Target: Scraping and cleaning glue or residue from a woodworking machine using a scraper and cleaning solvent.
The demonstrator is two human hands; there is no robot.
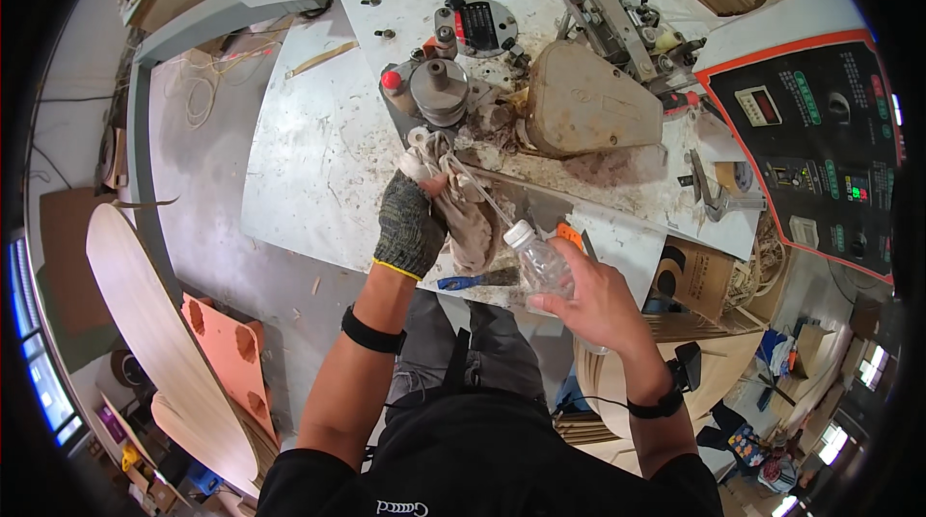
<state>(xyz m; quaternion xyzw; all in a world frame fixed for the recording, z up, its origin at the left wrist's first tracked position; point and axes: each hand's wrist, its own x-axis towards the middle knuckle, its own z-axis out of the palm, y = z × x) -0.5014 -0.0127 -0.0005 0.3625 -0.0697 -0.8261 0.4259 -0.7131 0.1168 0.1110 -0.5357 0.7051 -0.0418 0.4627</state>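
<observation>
Center: gloved left hand (410, 228) has fingers pinching dirty cloth (470, 228) below metal roller (439, 97); loose folds could snag if roller turns. Scraper (463, 282), near tabletop (309, 170) front edge, could get knocked off. Right of center: clear bottle (546, 266), right hand (606, 297) fingers wrapped around; squeezing hard could squirt any liquid via thin spout (487, 197).

A control panel (815, 155) with an orange border faces up at the right, near a metal caliper-like tool (711, 199) and above a brown cardboard box (707, 278). At the left, a long pale wooden panel (159, 324) stands beside a salmon-pink board (220, 337).
</observation>
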